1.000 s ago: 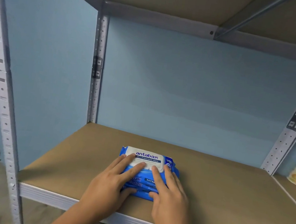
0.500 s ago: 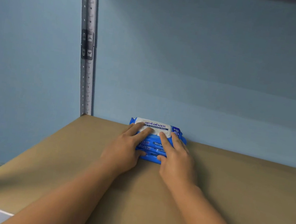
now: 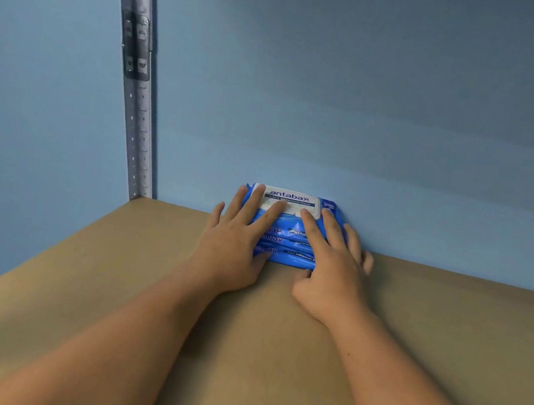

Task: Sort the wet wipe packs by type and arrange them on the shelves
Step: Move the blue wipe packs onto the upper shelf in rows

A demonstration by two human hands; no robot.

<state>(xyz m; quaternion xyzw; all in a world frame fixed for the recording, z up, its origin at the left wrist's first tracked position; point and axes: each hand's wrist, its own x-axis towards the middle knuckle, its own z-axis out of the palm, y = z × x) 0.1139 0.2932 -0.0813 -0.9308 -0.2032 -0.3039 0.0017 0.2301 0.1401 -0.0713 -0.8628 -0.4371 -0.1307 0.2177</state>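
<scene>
Blue wipe stack beneath left hand, right hand; both flat, pressing, grip unclosed.

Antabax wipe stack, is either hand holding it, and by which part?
No real grip: left hand and right hand lie flat on the Antabax wipe stack, fingers straight over its top, thumbs at its front side.

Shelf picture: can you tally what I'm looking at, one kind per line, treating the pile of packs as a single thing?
1 stack of blue antabax wipe packs, too covered to count the packs within it
2 hands: left hand and right hand, both resting on the stack
1 shelf board
1 metal upright
Total: 5
</scene>
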